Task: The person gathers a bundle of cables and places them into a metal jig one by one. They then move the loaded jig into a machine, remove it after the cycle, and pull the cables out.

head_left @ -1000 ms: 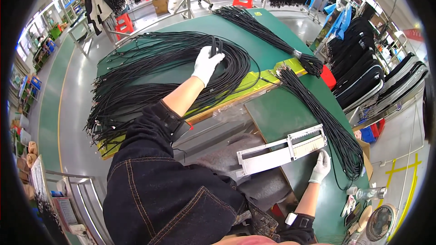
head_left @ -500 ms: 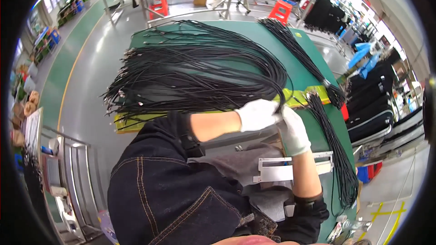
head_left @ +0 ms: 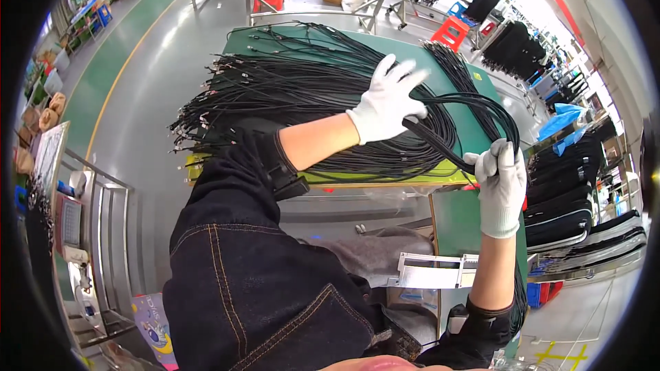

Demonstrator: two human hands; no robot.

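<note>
A large heap of long black cables (head_left: pixel 295 86) with small metallic ends lies across the green table (head_left: pixel 251 41), bending round at its right side. My left hand (head_left: pixel 388 104), in a white glove, is over the bend with its fingers spread and slightly blurred; its thumb side is close to the cables. My right hand (head_left: pixel 500 182), also gloved in white, is closed round a looped bundle of black cables (head_left: pixel 505 120). That loop arches from my right hand back toward the heap. Whether the left thumb touches the cables I cannot tell.
Another cable bundle (head_left: pixel 447 58) lies at the table's far right. A yellow-green strip (head_left: pixel 412 175) runs along the near edge below the heap. A white metal frame (head_left: pixel 433 271) is near my right forearm. Red stools (head_left: pixel 450 33) and racks of hanging black cables (head_left: pixel 515 48) stand beyond.
My hands were together at the heap's near right edge. The left has moved up and opened over the cables; the right has moved right, drawing a cable bundle into a loop.
</note>
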